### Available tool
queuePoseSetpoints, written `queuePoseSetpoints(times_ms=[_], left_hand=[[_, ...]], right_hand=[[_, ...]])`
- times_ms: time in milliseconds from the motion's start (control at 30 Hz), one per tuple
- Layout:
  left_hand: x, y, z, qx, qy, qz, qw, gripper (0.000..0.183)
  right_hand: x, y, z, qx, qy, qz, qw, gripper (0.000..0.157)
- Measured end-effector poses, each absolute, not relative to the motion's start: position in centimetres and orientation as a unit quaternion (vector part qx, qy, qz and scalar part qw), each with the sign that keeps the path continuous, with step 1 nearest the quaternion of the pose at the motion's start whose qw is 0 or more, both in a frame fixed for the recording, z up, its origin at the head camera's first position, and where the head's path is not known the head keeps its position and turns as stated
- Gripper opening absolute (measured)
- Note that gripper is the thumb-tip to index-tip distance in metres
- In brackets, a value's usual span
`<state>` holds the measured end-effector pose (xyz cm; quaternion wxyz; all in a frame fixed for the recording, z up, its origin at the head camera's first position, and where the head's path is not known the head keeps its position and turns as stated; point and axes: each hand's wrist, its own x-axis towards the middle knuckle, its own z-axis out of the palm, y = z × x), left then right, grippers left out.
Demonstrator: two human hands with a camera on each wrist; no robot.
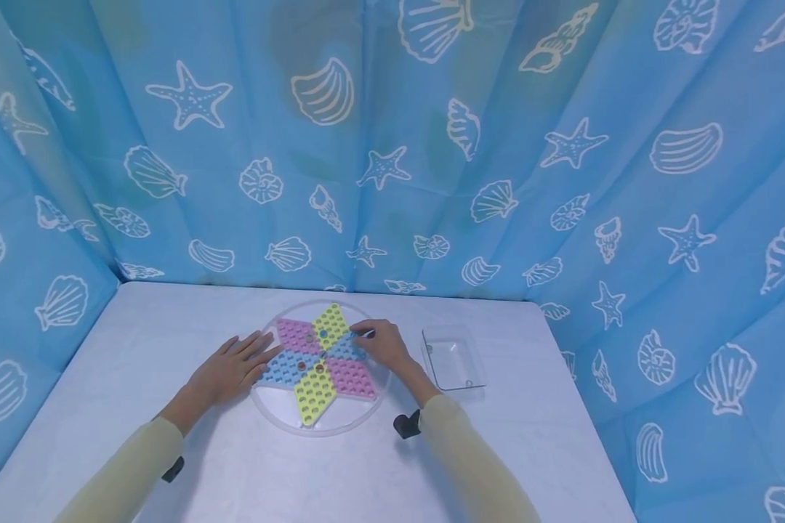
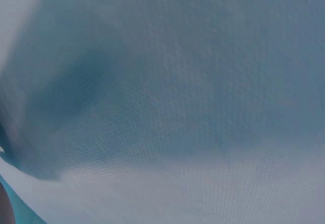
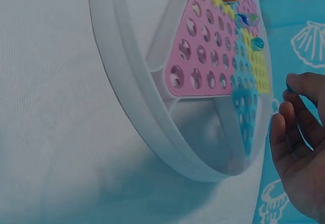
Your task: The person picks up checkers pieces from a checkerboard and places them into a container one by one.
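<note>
A small blue marble [image 3: 290,88] seems to be pinched in the fingers of the right hand [image 1: 384,344], near the right blue section of the star board [image 1: 353,379]; the left hand [image 1: 227,370], fingers apart, is laid at its left edge.

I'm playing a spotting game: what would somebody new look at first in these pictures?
Probably the pink, yellow and blue star board, bright against the white table. Next, the big blue shell-print curtain that hangs behind the table. Then maybe the person's right grip, pinching a small bluish piece near the star board's right side.
</note>
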<state>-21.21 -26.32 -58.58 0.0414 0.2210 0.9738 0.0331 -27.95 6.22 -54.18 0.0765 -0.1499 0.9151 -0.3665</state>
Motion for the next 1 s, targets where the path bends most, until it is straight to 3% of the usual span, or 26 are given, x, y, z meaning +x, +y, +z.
queuePoseSetpoints(times_ms=[600, 1000], left_hand=[[-21.0, -26.2, -58.5, 0.223, 0.973, 0.052, 0.034, 0.056], [-21.1, -26.3, -58.4, 0.225, 0.973, 0.029, 0.04, 0.057]], right_hand=[[-26.7, 9.4, -51.3, -0.175, 0.9, -0.394, 0.059, 0.025], [-26.2, 13.4, -51.7, -0.158, 0.897, -0.412, 0.038, 0.025]])
